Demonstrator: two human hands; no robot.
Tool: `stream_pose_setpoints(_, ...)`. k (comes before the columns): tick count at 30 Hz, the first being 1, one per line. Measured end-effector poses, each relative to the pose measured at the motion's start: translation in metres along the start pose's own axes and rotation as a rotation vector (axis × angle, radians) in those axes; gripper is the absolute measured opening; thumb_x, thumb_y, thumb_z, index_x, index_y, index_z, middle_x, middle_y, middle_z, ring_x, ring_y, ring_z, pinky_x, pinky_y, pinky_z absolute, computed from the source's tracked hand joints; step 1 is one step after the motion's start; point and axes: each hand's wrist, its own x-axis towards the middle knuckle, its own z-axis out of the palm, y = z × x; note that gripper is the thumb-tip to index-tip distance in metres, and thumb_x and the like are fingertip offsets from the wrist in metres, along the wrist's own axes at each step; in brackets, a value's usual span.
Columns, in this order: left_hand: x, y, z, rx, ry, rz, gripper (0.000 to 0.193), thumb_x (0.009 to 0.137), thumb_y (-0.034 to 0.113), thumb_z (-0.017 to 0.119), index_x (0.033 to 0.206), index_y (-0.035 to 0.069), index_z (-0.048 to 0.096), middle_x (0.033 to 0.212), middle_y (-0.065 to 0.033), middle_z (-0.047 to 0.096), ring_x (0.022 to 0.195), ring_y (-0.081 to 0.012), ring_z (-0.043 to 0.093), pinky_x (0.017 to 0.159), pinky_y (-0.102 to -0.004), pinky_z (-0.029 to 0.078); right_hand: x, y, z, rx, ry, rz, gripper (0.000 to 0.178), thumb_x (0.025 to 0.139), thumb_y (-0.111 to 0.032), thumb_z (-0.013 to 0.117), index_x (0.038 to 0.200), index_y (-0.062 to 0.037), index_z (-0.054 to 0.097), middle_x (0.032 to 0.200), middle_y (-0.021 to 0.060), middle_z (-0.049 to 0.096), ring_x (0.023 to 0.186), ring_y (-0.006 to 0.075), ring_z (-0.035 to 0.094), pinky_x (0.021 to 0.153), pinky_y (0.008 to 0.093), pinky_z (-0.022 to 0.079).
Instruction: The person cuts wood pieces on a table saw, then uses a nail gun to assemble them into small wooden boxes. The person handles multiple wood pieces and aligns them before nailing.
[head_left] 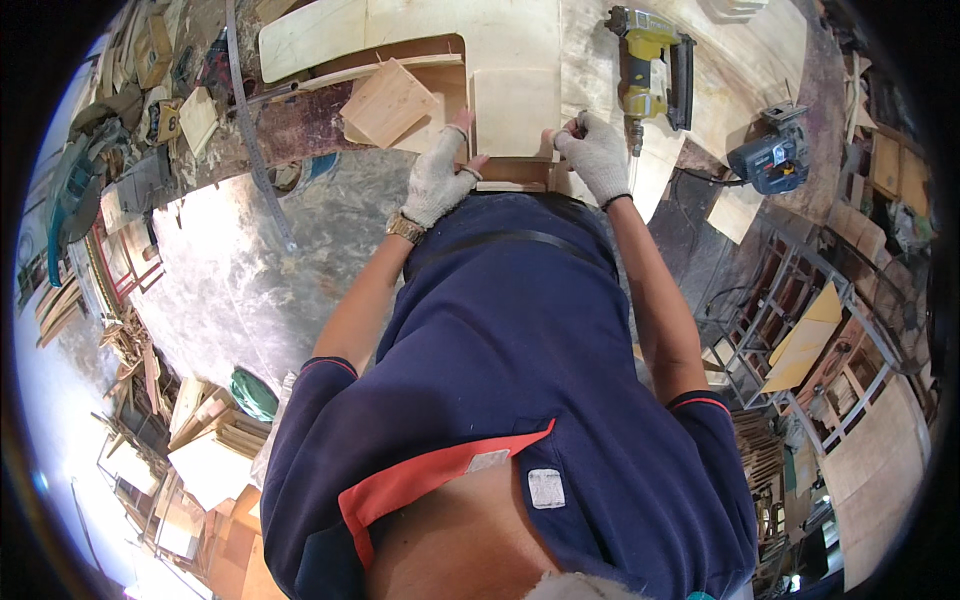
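A pale rectangular wooden panel (515,112) lies on the workbench in front of me, over a larger pale board (510,40). My left hand (440,182), in a light knitted glove with bare fingertips, is at the panel's left edge, its thumb and finger apart. On the opposite side, my right hand (598,160), gloved the same way, has curled fingers close to the panel's right edge. What those fingers hold, if anything, is hidden. Below the panel's near end shows a brown wooden edge (512,184), near my waist.
A square wooden block (390,103) rests left of the panel. Right of my hands lie a yellow and black nail gun (645,75) and a blue jigsaw (772,160). A metal ruler (255,150) hangs over the bench's edge. Wood scraps (215,450) are piled on the left.
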Motion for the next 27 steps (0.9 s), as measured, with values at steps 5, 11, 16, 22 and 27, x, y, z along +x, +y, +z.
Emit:
stream_pose_setpoints(5,0.003,-0.019,0.003,0.261,0.118,0.354,0.084,0.085,0.027,0.082,0.157,0.011,0.041,0.157,-0.0215,0.044,0.147,-0.0309,0.043,0.117,-0.0424,0.041,-0.004,-0.004,-0.002,-0.121,0.018,-0.040,0.044,0.078,-0.041,0.081,0.097,-0.0019,0.070,0.079,0.0116,0.071,0.077,0.0245,0.070,0.072,0.0369,0.054)
stream_pose_setpoints(11,0.000,-0.016,-0.002,0.328,0.114,0.406,0.079,0.084,0.029,0.082,0.153,0.011,0.047,0.158,-0.0208,0.044,0.148,-0.0326,0.042,0.118,-0.0430,0.040,-0.018,-0.006,-0.005,-0.141,0.063,-0.192,0.057,0.078,-0.033,0.082,0.124,-0.0054,0.064,0.114,0.0184,0.070,0.098,0.0312,0.071,0.085,0.0406,0.056)
stream_pose_setpoints(16,0.001,-0.011,-0.007,0.360,0.109,0.486,0.071,0.084,0.026,0.080,0.148,0.010,0.053,0.149,-0.0232,0.051,0.142,-0.0384,0.047,0.114,-0.0452,0.043,-0.025,0.012,-0.005,-0.307,-0.021,-0.605,0.070,0.080,-0.020,0.081,0.145,-0.0211,0.056,0.156,0.0153,0.046,0.124,0.0360,0.062,0.097,0.0425,0.057)
stream_pose_setpoints(22,-0.002,-0.015,-0.004,0.345,0.084,0.489,0.065,0.085,0.021,0.079,0.144,0.008,0.057,0.152,-0.0241,0.049,0.142,-0.0378,0.047,0.113,-0.0440,0.045,-0.025,0.029,0.006,-0.314,-0.064,-0.648,0.061,0.082,-0.016,0.079,0.140,-0.0215,0.062,0.157,0.0127,0.047,0.122,0.0314,0.064,0.095,0.0388,0.056)
stream_pose_setpoints(27,-0.002,-0.019,-0.002,0.320,0.101,0.487,0.064,0.086,0.020,0.078,0.145,0.008,0.056,0.152,-0.0228,0.050,0.143,-0.0354,0.048,0.113,-0.0434,0.044,-0.023,0.033,0.008,-0.283,-0.001,-0.745,0.060,0.083,-0.014,0.079,0.140,-0.0201,0.062,0.152,0.0120,0.053,0.121,0.0307,0.064,0.095,0.0380,0.056)
